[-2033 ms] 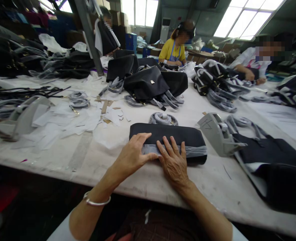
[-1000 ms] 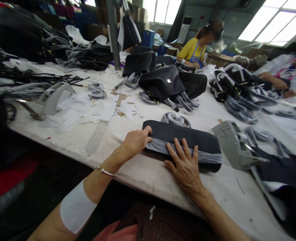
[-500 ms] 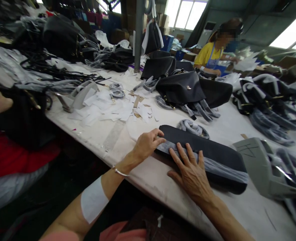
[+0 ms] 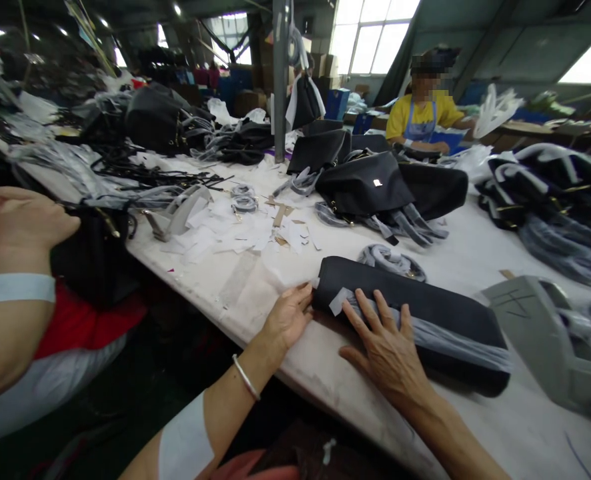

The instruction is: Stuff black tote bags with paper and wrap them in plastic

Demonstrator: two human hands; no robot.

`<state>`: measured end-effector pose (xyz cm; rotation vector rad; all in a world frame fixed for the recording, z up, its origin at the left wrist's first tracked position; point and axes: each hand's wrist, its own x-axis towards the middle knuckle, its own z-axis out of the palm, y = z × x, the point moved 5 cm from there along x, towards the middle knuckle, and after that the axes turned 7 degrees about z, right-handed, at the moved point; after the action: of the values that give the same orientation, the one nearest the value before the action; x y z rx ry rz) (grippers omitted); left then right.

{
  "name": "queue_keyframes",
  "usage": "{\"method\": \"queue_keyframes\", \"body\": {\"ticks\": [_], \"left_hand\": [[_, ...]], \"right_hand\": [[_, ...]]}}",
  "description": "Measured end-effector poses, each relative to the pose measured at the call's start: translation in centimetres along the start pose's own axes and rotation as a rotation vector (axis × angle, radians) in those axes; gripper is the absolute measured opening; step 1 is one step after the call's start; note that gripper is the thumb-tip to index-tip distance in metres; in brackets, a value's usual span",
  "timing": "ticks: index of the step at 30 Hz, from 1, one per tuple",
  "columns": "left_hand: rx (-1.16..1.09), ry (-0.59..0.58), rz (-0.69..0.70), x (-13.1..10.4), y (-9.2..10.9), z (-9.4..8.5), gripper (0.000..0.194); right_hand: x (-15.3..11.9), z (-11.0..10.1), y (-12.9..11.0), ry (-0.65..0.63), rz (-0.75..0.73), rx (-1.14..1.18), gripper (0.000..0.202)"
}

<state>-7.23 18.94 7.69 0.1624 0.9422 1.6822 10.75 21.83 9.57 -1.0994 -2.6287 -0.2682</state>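
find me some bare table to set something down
Bare tabletop lies between the black bundle, right forearm and gray dispenser; another patch between coiled strap and right-side bags. Crowded: paper scraps and straps leftward, black bags behind.

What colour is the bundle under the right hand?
Black bundle, best in the head view.

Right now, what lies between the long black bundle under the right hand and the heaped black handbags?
A coiled grey-wrapped strap, behind the bundle; the head view shows it.

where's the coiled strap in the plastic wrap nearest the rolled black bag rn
In the head view, the coiled strap lies on the table, right of centre, just beyond the rolled black bag.
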Motion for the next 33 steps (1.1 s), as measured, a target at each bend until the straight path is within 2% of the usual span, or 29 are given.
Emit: {"method": "queue_keyframes", "body": {"ticks": [5, 10, 13, 17, 23, 28, 30, 31, 33], "left_hand": [[0.192, 0.010, 0.154, 0.8, 0.7, -0.3, 0.044], [0.503, 0.012, 0.371, 2.4, 1.6, -0.3, 0.033], [0.529, 0.030, 0.472, 3.2, 2.0, -0.2, 0.030], [0.566, 0.006, 0.535, 3.3, 2.1, -0.1, 0.028], [0.708, 0.092, 0.645, 2.1, 3.3, -0.2, 0.022], [0.941, 0.101, 0.777, -1.6, 5.3, 0.3, 0.028], [1.078, 0.046, 0.853, -3.5, 5.6, 1.4, 0.034], [1.147, -0.025, 0.881, -4.3, 5.4, 2.2, 0.035], [1.272, -0.275, 0.887, -5.7, 4.0, 4.5, 0.033]], "right_hand": [[0.1, 0.0, 0.0, 0.018, 0.013, 0.026, 0.073], [0.3, -0.1, 0.0, 0.007, 0.025, 0.035, 0.076], [0.3, -0.3, -0.1, -0.004, 0.028, 0.031, 0.077], [0.3, -0.4, -0.1, -0.008, 0.043, 0.047, 0.077], [0.3, -0.5, -0.1, 0.001, 0.035, 0.041, 0.077], [0.4, -0.6, -0.1, 0.012, 0.039, 0.067, 0.076], [0.4, -0.6, -0.1, 0.011, 0.047, 0.091, 0.075], [0.4, -0.5, 0.0, 0.009, 0.053, 0.100, 0.074], [0.4, -0.4, 0.1, 0.005, 0.065, 0.108, 0.070]]}}
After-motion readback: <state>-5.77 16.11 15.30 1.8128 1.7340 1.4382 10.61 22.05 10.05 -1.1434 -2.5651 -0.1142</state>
